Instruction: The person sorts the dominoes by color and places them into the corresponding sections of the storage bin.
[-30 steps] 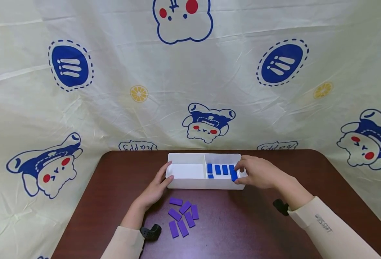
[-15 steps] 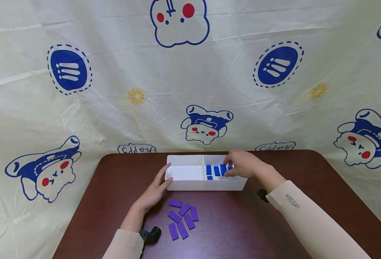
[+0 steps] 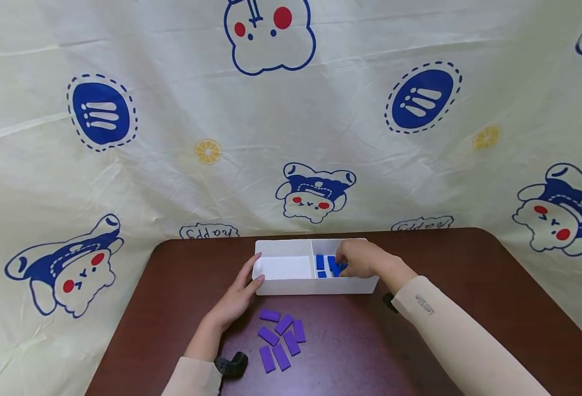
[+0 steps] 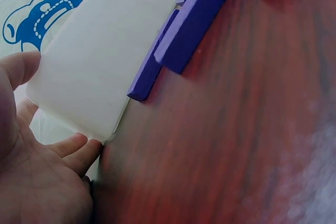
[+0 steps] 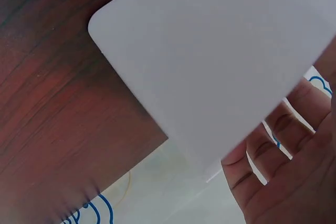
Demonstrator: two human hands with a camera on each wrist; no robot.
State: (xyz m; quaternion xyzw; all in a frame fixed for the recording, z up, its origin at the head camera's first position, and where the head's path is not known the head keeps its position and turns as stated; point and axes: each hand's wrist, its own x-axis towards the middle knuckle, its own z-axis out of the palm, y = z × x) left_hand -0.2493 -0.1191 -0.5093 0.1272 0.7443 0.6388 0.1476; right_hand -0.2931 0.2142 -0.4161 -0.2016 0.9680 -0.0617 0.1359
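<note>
A white two-compartment box point(image 3: 316, 287) lies across the table. My left hand point(image 3: 236, 296) holds its left end, thumb at the front and fingers behind; in the left wrist view the fingertips touch the box's end wall. My right hand point(image 3: 362, 259) reaches into the right compartment and pinches a blue block point(image 3: 334, 266), partly covered by the fingers. Left of it lie a blue block point(image 3: 319, 262) and a shorter-looking blue piece point(image 3: 322, 274). Other blue blocks are partly hidden by the right hand. In the right wrist view the box wall hides the fingertips.
Several purple blocks point(image 3: 281, 357) lie loose on the brown table point(image 3: 360, 341) in front of the box, near the left forearm. The left compartment point(image 3: 285, 268) shows its white floor. A printed cloth point(image 3: 251, 121) hangs behind the table's far edge.
My right hand has moved left within the right compartment, from the blue blocks at the right end to one nearer the divider. The left hand stays on the box's left end.
</note>
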